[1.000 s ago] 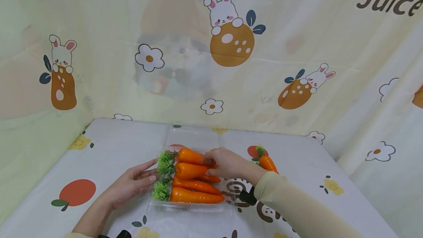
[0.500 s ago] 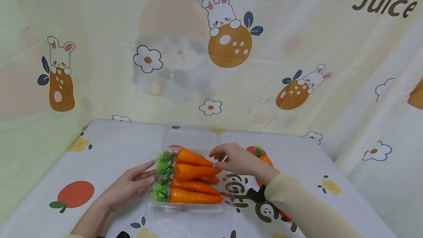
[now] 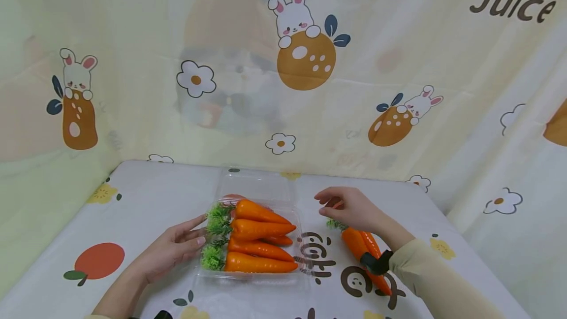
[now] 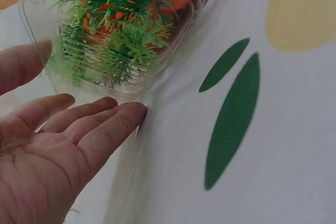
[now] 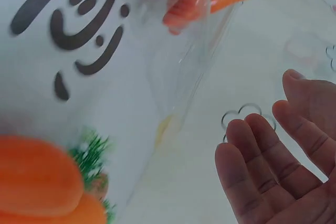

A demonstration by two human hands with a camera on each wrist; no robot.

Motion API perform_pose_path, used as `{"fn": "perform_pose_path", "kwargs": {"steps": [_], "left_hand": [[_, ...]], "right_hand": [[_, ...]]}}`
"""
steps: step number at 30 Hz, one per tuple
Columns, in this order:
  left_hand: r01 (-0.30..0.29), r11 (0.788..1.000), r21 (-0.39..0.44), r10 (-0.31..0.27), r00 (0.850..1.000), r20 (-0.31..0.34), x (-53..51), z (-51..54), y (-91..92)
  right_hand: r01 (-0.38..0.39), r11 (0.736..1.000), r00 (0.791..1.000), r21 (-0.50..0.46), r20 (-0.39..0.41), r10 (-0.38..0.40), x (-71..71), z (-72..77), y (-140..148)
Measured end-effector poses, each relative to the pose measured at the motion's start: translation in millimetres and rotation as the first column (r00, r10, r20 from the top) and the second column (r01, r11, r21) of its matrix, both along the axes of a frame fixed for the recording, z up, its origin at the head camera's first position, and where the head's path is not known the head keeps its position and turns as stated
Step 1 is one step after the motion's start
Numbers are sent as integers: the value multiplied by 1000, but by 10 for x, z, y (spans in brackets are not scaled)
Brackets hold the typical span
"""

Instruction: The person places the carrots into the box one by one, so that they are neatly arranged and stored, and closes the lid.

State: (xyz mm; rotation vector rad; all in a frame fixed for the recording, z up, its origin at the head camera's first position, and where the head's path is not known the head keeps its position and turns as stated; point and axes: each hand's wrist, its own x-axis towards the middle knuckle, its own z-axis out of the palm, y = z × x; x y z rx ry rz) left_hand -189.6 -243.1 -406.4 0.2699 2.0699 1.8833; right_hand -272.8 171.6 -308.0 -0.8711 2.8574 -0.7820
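Observation:
Several orange carrots [image 3: 261,262] with green leafy tops lie side by side in a clear plastic clamshell box [image 3: 248,275], leaves to the left. Beside the box's left wall, my left hand [image 3: 170,250] stands with its fingers extended; in the left wrist view the fingertips reach the box's leafy end, and I cannot tell whether they touch. My right hand [image 3: 354,208] is raised right of the box, holding nothing, its fingers loosely bent. Below it, loose carrots [image 3: 353,242] lie on the table, partly hidden by the hand and wrist. The right wrist view shows the relaxed fingers [image 5: 236,182] apart from everything.
The box's clear lid [image 3: 259,185] lies folded back behind it. A white patterned cloth [image 3: 159,186] covers the table. Printed curtains [image 3: 239,146] hang along the back and sides.
My right hand has let go of a carrot in the box and moved right, over the loose carrots. The left hand stays by the box.

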Motion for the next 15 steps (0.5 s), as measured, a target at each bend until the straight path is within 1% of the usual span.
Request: {"fn": "perform_pose_path", "kwargs": {"steps": [5,8,15], "left_hand": [[5,1000,3,-5,1000,-3,-4,3,-2],[-1,1000,0,1,1000,5,-1,11,4],[-5,1000,-13,5,1000,18,-1,12,3]], "right_hand": [[49,999,999,-6,-9,-49,17,-23,243],[59,998,998,-20,-9,-60,31,-28,390],[115,992,993,-42,20,-114,83,-51,663]]}}
